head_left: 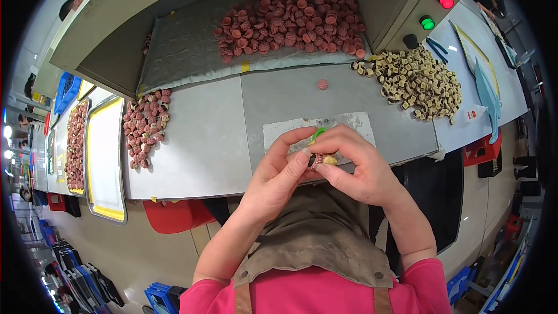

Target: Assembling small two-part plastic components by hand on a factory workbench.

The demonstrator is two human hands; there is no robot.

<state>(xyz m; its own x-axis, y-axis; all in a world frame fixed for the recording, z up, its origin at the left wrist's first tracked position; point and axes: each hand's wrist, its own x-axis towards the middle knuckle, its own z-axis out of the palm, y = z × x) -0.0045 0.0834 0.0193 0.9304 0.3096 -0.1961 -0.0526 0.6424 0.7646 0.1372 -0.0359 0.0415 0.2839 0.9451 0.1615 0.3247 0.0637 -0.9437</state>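
Close together above the front edge of the bench, my left hand (274,181) and my right hand (361,170) pinch one small pink raspberry-shaped piece (318,161) between their fingertips. Black shows on that piece, and a cream-coloured bit (329,160) pokes out beside my right thumb. A bright green thing (318,134) shows between the fingers of both hands; most of it is hidden, so its kind is unclear. Under my hands lies a worn white board (279,134). One loose pink raspberry-shaped shell (322,84) rests on the bench beyond them.
Pink hollow shells (296,20) heap on a cloth inside the open cabinet (395,9). Cream-and-black blocks (418,84) pile at right, near blue-handled pliers (437,49) and a small white bottle (475,113). Pink-and-black pieces (145,128) lie left, by a yellow-edged tray (106,163).
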